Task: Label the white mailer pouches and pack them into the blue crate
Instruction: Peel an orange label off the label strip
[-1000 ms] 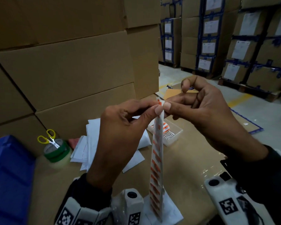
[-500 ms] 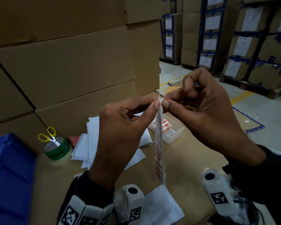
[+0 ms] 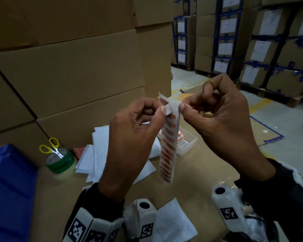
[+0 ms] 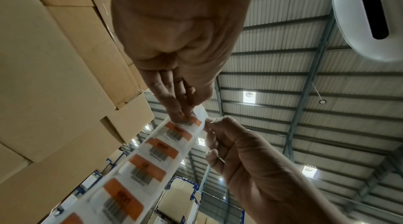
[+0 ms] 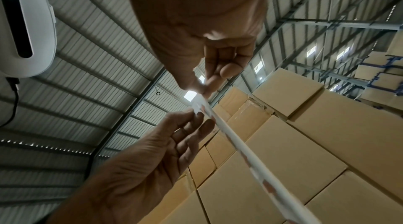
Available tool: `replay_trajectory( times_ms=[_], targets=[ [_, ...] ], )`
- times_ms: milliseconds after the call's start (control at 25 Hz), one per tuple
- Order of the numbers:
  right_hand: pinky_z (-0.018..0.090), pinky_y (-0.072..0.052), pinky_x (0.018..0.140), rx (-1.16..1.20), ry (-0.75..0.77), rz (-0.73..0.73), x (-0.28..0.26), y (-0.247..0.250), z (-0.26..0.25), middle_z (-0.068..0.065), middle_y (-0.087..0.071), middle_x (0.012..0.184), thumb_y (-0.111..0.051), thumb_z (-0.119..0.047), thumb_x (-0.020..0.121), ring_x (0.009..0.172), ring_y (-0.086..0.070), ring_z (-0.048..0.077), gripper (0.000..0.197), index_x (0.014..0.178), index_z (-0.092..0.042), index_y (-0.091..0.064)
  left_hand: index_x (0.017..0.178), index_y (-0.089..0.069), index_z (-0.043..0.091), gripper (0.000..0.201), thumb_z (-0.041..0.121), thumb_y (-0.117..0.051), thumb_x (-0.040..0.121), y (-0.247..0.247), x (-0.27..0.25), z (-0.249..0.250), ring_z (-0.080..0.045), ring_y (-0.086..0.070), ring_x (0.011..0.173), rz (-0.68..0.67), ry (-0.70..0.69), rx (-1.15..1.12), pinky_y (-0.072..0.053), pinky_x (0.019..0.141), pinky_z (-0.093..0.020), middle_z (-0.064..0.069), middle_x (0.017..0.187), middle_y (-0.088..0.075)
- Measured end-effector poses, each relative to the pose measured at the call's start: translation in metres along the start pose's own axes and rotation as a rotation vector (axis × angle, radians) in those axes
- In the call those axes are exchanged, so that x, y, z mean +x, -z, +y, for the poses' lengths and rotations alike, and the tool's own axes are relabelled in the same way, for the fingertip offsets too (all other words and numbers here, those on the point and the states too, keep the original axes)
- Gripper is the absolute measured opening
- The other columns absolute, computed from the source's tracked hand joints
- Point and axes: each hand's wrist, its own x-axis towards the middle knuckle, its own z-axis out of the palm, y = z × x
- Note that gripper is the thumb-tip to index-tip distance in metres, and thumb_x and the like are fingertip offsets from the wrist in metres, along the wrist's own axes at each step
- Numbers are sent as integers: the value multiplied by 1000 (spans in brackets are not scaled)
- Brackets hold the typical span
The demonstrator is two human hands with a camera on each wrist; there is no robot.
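A long white label strip (image 3: 168, 151) with orange barcode labels hangs upright above the table. My left hand (image 3: 162, 110) pinches its top from the left, fingertips on the topmost label (image 4: 187, 121). My right hand (image 3: 181, 107) pinches the bent white backing at the top from the right. The left wrist view shows the strip (image 4: 152, 155) face-on, and the right wrist view shows the strip (image 5: 240, 150) edge-on. White mailer pouches (image 3: 98, 151) lie piled behind my left hand, and one pouch (image 3: 175, 222) lies near my wrists. The blue crate (image 3: 7, 189) stands at the left.
Yellow-handled scissors (image 3: 51, 148) rest on a green tape roll (image 3: 59, 161) beside the crate. A clear tray (image 3: 187, 145) with more labels sits behind the strip. Stacked cardboard boxes (image 3: 68, 75) wall off the back and left. The cardboard tabletop (image 3: 199, 172) ends at the right.
The strip's lower end has risen off the near pouch and now hangs higher. Its top backing has bent over between my fingertips. Both hands stay pinched at the top.
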Motion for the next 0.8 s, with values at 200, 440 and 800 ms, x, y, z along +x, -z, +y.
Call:
replay_trajectory(
  times_ms=[200,440,800],
  targets=[
    [28,-54,61,-8,-41,-21,3,4,10,6,-71,87,-75,-10,88,73,-65,27,30,91,-10,-45,96,-70,12,13,25,-67,95,-2,0,-6,-5,-71,78,-46,48,15,-54,66,-15,11,82,-71],
    [27,-58,65,-108,-101,8,7,10,31,2,-70,81,-74,-11,90,71,-65,19,30,89,-22,-46,94,-68,12,10,22,-66,96,-4,-2,-20,-9,-68,69,-45,136,43,-51,62,-14,10,75,-67],
    [32,-54,65,-394,-302,-80,12,22,105,-4,-64,78,-70,-14,85,71,-62,12,21,93,-24,-53,89,-71,16,11,24,-69,96,-2,-8,-42,-10,-64,61,88,249,55,-50,58,-21,5,69,-68]
  ],
)
